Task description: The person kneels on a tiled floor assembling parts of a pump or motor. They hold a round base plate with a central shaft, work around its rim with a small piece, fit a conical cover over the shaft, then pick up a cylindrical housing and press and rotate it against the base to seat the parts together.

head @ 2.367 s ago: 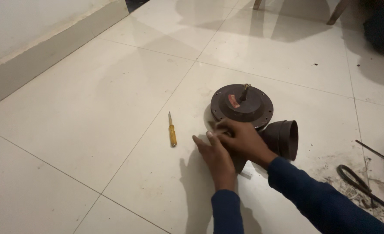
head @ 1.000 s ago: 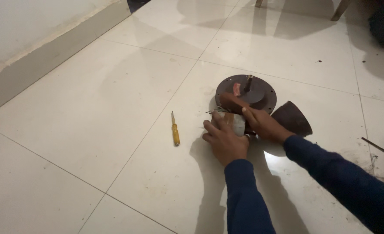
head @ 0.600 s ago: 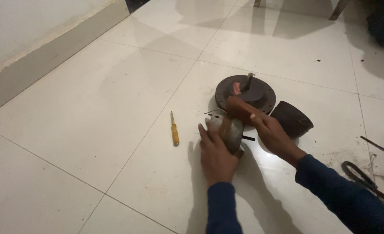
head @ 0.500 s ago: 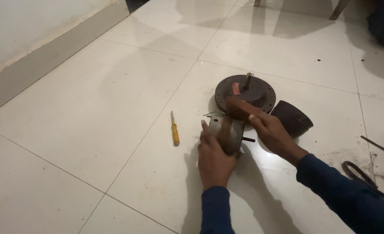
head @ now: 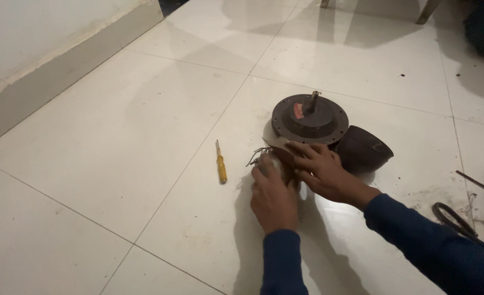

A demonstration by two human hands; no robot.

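Where the two hands meet, the white tiled floor (head: 116,147) spreads out on every side, with a grey skirting board (head: 51,87) and wall far off beyond the left hand's outer side. Just ahead of the right hand (head: 322,172) lies a round dark motor disc (head: 309,118), flat on the floor with a short shaft standing up from its middle and a small red patch beside the shaft. Touching that disc and just outside the right hand sits a dark bowl-shaped cover (head: 363,148), tipped on its side. Well out past the right forearm, a black cable (head: 452,218) loops across a dusty patch of tile.

The left hand (head: 274,198) rests palm-down with its grip closed around a small pale, rounded part (head: 272,162) that has thin wires sticking out at its far end; this part lies on the floor directly under both hands. The right hand's grip lies with fingers spread over the same part and its brown edge. Just outside the left hand, apart from it, lies a yellow-handled screwdriver (head: 220,164).
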